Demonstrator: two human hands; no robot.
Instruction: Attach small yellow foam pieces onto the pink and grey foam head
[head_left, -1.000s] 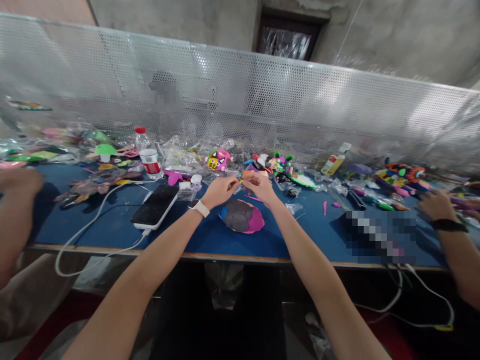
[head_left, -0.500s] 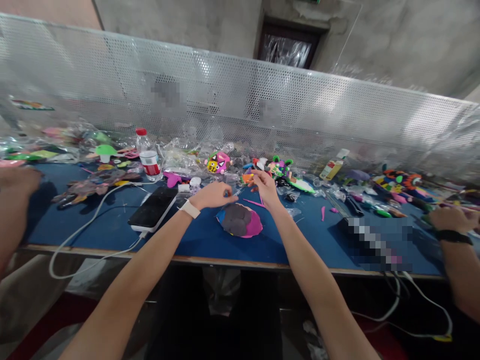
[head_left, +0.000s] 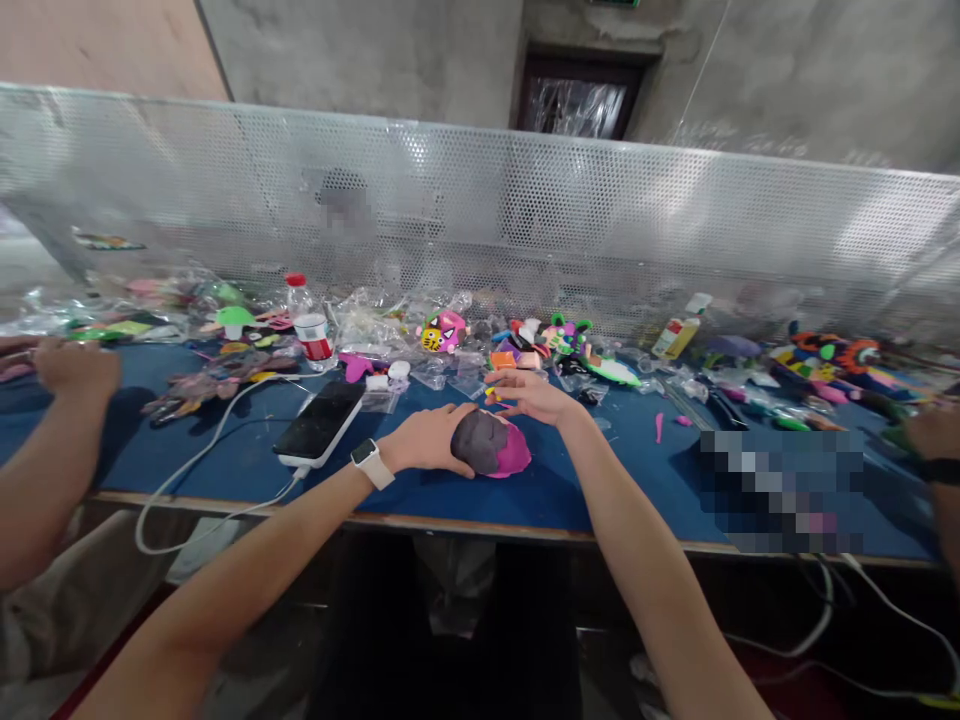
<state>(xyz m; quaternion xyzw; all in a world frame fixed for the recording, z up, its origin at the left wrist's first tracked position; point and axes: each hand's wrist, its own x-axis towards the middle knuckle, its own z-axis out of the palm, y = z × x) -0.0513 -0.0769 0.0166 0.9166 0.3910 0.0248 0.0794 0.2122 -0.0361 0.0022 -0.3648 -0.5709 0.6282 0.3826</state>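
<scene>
A rounded grey, pink and blue foam craft piece [head_left: 493, 446] lies on the blue table [head_left: 225, 450] in front of me. My left hand [head_left: 426, 441], with a white watch on the wrist, rests against its left side with fingers curled onto it. My right hand [head_left: 529, 395] hovers just behind the piece, fingers pinched on a small yellow-orange foam bit. A thin pink strip lies near the fingers.
A phone on a white charger [head_left: 321, 424] with a cable lies left of my hands. A water bottle [head_left: 307, 316], foam animal figures [head_left: 444, 331], plastic bags and a glue bottle [head_left: 679, 333] line the perforated metal screen. Other people's arms [head_left: 52, 430] work at both sides.
My left hand dropped from the pinch near my right hand and came down onto the left side of the foam piece. My right hand stayed behind it. The view shifted slightly.
</scene>
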